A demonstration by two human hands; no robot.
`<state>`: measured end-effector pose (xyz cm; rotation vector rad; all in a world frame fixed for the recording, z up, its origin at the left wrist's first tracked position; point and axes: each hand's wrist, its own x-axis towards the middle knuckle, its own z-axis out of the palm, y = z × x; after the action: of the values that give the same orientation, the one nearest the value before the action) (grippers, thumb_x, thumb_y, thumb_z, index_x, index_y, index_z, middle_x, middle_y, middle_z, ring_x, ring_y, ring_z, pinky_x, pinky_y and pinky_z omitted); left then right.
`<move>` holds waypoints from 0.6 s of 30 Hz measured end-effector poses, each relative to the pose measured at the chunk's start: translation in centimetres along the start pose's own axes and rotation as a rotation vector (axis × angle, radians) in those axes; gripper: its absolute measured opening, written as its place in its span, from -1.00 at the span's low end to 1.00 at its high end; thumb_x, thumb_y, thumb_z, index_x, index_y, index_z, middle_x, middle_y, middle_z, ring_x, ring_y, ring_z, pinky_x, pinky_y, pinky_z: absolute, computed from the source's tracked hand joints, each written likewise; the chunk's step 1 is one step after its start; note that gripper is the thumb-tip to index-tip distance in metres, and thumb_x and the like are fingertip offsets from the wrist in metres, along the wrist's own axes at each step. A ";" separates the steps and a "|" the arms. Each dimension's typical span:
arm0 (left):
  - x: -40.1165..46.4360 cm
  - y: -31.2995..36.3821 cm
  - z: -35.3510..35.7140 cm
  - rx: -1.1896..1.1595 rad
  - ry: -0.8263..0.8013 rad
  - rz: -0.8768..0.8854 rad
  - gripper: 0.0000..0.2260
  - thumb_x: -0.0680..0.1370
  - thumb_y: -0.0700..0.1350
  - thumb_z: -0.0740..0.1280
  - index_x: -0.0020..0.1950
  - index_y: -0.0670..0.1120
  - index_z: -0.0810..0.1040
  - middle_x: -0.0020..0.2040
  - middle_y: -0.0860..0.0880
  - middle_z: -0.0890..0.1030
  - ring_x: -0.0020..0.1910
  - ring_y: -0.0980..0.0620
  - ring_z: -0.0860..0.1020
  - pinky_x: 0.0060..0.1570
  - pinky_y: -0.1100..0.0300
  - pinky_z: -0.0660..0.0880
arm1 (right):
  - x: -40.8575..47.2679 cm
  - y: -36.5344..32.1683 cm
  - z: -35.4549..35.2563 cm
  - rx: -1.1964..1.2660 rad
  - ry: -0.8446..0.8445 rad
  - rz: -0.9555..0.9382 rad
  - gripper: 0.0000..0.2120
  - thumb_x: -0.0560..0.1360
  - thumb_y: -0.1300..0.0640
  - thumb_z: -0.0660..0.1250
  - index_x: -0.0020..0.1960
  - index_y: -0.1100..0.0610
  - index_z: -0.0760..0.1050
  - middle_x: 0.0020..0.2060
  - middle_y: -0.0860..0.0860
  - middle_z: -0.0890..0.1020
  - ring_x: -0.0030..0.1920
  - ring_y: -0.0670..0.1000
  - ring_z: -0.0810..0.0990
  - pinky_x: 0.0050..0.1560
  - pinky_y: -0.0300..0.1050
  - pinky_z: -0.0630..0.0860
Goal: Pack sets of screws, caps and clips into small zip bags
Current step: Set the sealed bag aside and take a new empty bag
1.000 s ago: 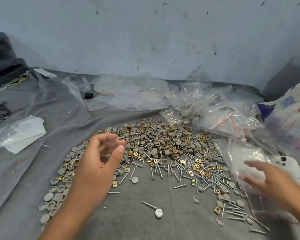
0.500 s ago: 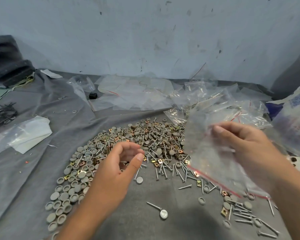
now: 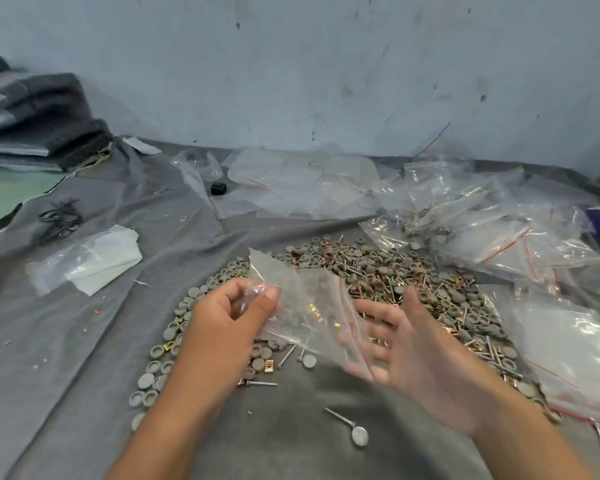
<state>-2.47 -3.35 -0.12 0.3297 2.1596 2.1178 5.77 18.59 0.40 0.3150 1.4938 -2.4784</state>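
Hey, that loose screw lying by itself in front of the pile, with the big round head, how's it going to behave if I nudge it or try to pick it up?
The lone screw would probably swing in an arc rather than roll straight, since its round head is far wider than its thin shank. It looks light and rigid. Lying flat on the grey cloth, it may be fiddly to pinch.

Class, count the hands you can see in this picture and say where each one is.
2. The left hand pinches the clear zip bag at its left corner; the right hand is spread open behind the bag's red-striped end. None seems hidden.
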 end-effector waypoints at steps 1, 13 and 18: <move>0.2 0.0 -0.3 0.012 0.019 0.003 -0.79 0.41 0.18 0.40 -0.09 0.11 0.68 -0.20 0.01 0.73 -0.24 0.14 0.66 -0.11 0.17 0.51 | 0.2 0.5 0.0 -0.061 0.008 -0.019 -0.17 0.22 -0.28 0.61 0.32 0.15 0.51 0.24 0.11 0.65 0.21 0.11 0.66 0.08 0.07 0.65; -0.7 0.0 -0.3 0.718 0.402 0.273 -0.65 0.50 0.00 0.49 0.22 -0.01 0.48 0.12 0.09 0.44 0.14 0.02 0.45 0.16 0.14 0.38 | 1.5 3.1 1.0 -0.281 0.312 -0.175 -0.79 0.38 -0.04 0.44 -0.10 0.08 0.70 -0.20 0.04 0.70 -0.24 -0.06 0.62 -0.23 -0.15 0.50; -3.6 -0.2 3.1 0.656 -0.073 0.357 -0.80 0.43 0.27 0.37 -0.14 0.21 0.45 -0.14 0.23 0.53 -0.13 0.19 0.52 -0.20 0.33 0.36 | 2.2 4.7 3.1 -0.276 0.261 -0.249 -0.89 0.45 0.09 0.47 -0.16 0.13 0.63 -0.35 0.04 0.64 -0.45 -0.12 0.52 -0.48 -0.25 0.43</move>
<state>1.73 -1.12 -0.67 0.8795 2.8635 1.4109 4.90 13.51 -2.80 0.4376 2.0704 -2.4381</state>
